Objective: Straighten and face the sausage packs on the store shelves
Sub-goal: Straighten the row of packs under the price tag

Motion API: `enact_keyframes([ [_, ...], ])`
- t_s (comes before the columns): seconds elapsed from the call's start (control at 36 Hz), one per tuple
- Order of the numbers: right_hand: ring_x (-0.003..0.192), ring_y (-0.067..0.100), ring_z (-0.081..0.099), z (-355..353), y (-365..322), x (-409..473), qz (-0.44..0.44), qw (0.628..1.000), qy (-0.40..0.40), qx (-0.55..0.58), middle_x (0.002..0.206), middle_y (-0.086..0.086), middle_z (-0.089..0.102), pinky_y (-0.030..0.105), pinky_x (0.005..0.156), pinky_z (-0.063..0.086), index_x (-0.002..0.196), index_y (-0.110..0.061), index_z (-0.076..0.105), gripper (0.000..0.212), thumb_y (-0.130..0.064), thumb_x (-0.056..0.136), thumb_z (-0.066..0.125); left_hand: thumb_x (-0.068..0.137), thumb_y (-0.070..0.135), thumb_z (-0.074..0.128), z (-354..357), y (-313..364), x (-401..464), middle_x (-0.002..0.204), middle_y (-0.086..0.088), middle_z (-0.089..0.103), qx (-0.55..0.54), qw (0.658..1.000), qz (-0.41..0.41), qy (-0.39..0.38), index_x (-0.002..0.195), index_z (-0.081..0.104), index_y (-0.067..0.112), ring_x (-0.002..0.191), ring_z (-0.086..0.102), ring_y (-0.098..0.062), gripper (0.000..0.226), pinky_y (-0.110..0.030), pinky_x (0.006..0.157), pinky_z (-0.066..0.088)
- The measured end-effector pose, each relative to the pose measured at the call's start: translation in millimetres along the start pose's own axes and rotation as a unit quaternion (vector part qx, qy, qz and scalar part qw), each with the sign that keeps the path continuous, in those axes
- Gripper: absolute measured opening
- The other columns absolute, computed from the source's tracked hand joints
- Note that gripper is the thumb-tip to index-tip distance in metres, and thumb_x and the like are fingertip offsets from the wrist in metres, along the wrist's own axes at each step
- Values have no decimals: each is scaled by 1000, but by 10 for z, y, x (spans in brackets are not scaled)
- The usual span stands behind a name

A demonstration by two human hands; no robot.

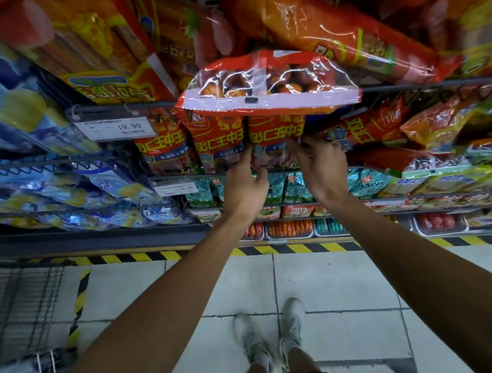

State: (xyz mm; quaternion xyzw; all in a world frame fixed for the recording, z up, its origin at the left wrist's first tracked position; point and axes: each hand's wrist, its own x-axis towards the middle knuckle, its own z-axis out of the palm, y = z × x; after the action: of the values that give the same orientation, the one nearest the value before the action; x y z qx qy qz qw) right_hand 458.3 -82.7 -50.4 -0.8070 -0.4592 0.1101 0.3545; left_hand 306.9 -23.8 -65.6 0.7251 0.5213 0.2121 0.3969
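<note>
We stand facing the wire store shelf (409, 86), arms stretched out, and take the white price tag reading 19.90 (116, 128) as our landmark.

Just right of that tag and below it hangs a row of red sausage packs with yellow lettering (219, 137), side by side, upright, faces toward us. Our left hand (243, 186) reaches the lower part of the second pack in that row; its fingers curl against the pack's bottom edge. We cannot tell whether they pinch it or only press. Our right hand (319, 168) is at the next pack to the right (275, 132), fingertips bent onto its lower edge; a firm grip is likewise unclear. The two hands are near each other but apart.

Above the row, right of the tag, a red bag with a clear plastic window (268, 85) lies flat on the shelf edge and overhangs the tops of the hanging packs.

Left of the tag sit blue and yellow bags (21, 111). Well below it, teal packs (294, 186) fill a lower shelf. Farther down, black-and-yellow hazard tape (274, 248) borders the grey tiled floor (338, 282).
</note>
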Motion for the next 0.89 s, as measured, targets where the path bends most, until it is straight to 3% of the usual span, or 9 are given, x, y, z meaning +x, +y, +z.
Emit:
enact_keyframes([
  [0.08, 55, 14, 51, 40, 1, 56, -5, 999, -37, -18, 67, -6, 55, 21, 49, 26, 76, -23, 51, 38, -48, 103, 55, 106, 20, 55, -45, -48, 5, 125, -7, 69, 21, 999, -6, -29, 156, 43, 25, 88, 59, -16, 52, -55, 95, 56],
  [0.22, 60, 18, 55, 42, 58, 97, 16, 997, -75, 0, 65, -8, 52, 22, 52, 29, 73, -23, 48, 39, -46, 104, 54, 106, 21, 56, -123, -28, -2, 136, -3, 66, 57, 998, 3, -33, 152, 49, 23, 119, 65, -27, 47, -51, 105, 54],
  [0.36, 78, 34, 65, 42, 31, 89, 15, 996, -85, 1, 84, 13, 70, 43, 79, 50, 86, -10, 64, 41, -44, 106, 51, 100, 8, 61, -73, -49, -177, 155, -11, 48, 90, 980, 158, 86, 157, 42, 9, 143, 46, -29, 60, -41, 108, 51],
  [0.47, 63, 21, 59, -6, 79, 58, 17, 992, -110, 54, 77, 7, 66, 32, 62, 40, 97, -3, 68, 37, -35, 107, 53, 95, 3, 60, 11, -117, -216, 170, -14, 21, 166, 940, 288, 83, 162, 32, 10, 160, 18, -31, 73, -35, 111, 47],
  [0.53, 77, 20, 69, -72, 120, 7, 5, 989, -125, 75, 92, 10, 74, 37, 69, 51, 106, -4, 70, 30, -29, 107, 55, 94, 6, 58, 33, -135, -223, 175, -10, 6, 214, 926, 305, 61, 166, 22, 16, 162, 4, -29, 81, -40, 119, 38],
  [0.56, 93, 19, 71, -104, 146, -30, 4, 988, -128, 87, 107, 8, 76, 37, 81, 56, 116, -6, 70, 27, -28, 107, 56, 93, 7, 58, 43, -143, -218, 176, -8, 2, 238, 919, 310, 52, 167, 18, 17, 162, 0, -29, 84, -44, 124, 31],
  [0.64, 122, 18, 64, -188, 214, -133, 26, 983, -121, 134, 133, 4, 68, 30, 103, 52, 135, -11, 62, 35, -25, 103, 63, 92, 11, 59, 45, -149, -170, 176, -9, -4, 296, 906, 302, 25, 168, 9, 18, 162, -5, -31, 91, -51, 130, 16],
  [0.75, 137, 25, 53, -268, 278, -189, 31, 974, -162, 157, 149, 6, 56, 42, 114, 45, 151, -12, 45, 58, -16, 98, 69, 93, 15, 64, -8, -74, -71, 174, -8, -18, 363, 895, 260, -1, 168, -2, 21, 161, -12, -30, 100, -52, 131, 12],
  [0.89, 139, 21, 50, -293, 181, -165, -24, 971, -184, 151, 150, 1, 53, 34, 113, 43, 154, -18, 40, 65, -14, 96, 70, 95, 19, 65, -44, 68, -148, 172, -7, -24, 393, 889, 234, -10, 167, -7, 20, 160, -17, -31, 102, -51, 131, 4],
])
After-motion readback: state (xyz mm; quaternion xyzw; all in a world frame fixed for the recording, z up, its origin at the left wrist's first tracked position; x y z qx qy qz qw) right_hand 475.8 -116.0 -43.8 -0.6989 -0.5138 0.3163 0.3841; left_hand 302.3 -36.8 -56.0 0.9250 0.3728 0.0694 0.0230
